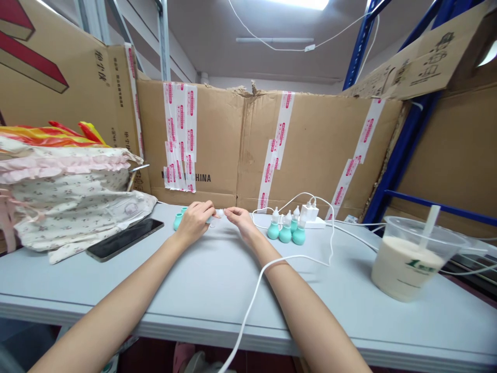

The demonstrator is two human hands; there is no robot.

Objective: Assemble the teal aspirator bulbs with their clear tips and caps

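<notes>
Both my arms reach across the pale table (217, 290) toward the cardboard wall. My left hand (195, 220) is closed around a teal bulb that is mostly hidden by the fingers. My right hand (241, 219) pinches a small clear tip (219, 213) that meets the left hand's bulb. A loose teal bulb (178, 220) lies just left of my left hand. Three assembled teal bulbs with white tips (286, 229) stand in a cluster right of my right hand.
A black phone (125, 239) lies at the left beside a pile of floral fabric (70, 197). A white power strip (315, 220) and cables (248, 316) trail over the table and my right forearm. A lidded drink cup with straw (411, 259) stands at the right.
</notes>
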